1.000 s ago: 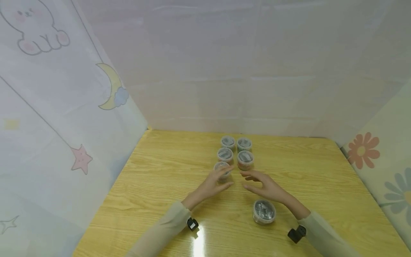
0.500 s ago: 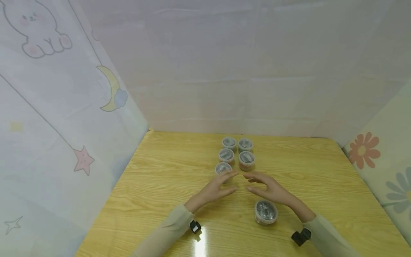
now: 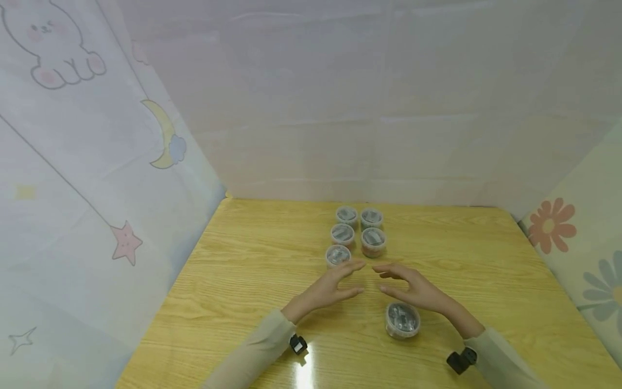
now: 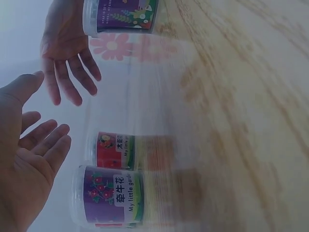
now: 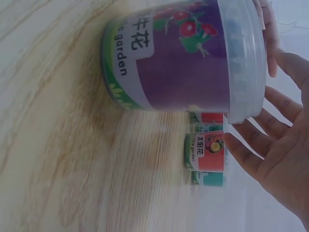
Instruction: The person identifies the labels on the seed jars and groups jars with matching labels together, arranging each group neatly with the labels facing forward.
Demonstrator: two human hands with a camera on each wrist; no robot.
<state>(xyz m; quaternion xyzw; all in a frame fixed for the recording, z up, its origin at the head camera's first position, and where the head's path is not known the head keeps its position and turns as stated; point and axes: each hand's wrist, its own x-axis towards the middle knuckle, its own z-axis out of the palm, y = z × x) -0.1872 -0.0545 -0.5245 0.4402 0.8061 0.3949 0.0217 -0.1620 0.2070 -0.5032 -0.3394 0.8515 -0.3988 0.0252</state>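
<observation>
Both hands hover over the table with fingertips facing each other and a small gap between them. My left hand holds nothing; its fingers are relaxed, just in front of the nearest tub of the left row. My right hand is likewise loosely spread and holds nothing, behind a lidded tub that stands apart near the front. In the right wrist view that tub has a purple "garden" label with red flowers and a clear lid. In the left wrist view a purple tub stands near a red one.
Farther back, several more lidded tubs stand in two rows, among them a right-row tub and a rear tub. The wooden table is bounded by a pale wall sheet behind and printed sheets at the sides.
Both hands have drawn slightly back toward the person and a little to the right, uncovering the left row's nearest tub. The tubs have stayed in place on the table.
</observation>
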